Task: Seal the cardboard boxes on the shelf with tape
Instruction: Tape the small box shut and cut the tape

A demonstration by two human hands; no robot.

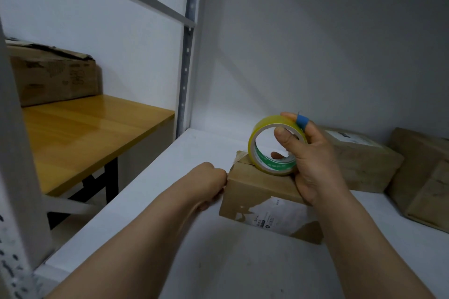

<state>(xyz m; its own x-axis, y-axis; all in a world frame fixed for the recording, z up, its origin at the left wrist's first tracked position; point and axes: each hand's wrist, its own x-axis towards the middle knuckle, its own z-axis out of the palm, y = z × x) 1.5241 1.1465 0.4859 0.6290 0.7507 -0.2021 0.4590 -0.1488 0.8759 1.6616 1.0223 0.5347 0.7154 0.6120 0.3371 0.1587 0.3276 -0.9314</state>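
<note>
From the head camera, the right hand [315, 165] grips the yellow tape roll [269, 121], thumb through its core, standing it on edge atop the small cardboard box [257, 189] on the white shelf [194, 250]. The left hand [206, 179], fingers curled, touches the box's side at 9 o'clock; whether it pinches anything cannot be told. Two more boxes [359, 165] lie at 3 o'clock, and a wooden table [85, 133] stands at 10 o'clock.
</note>
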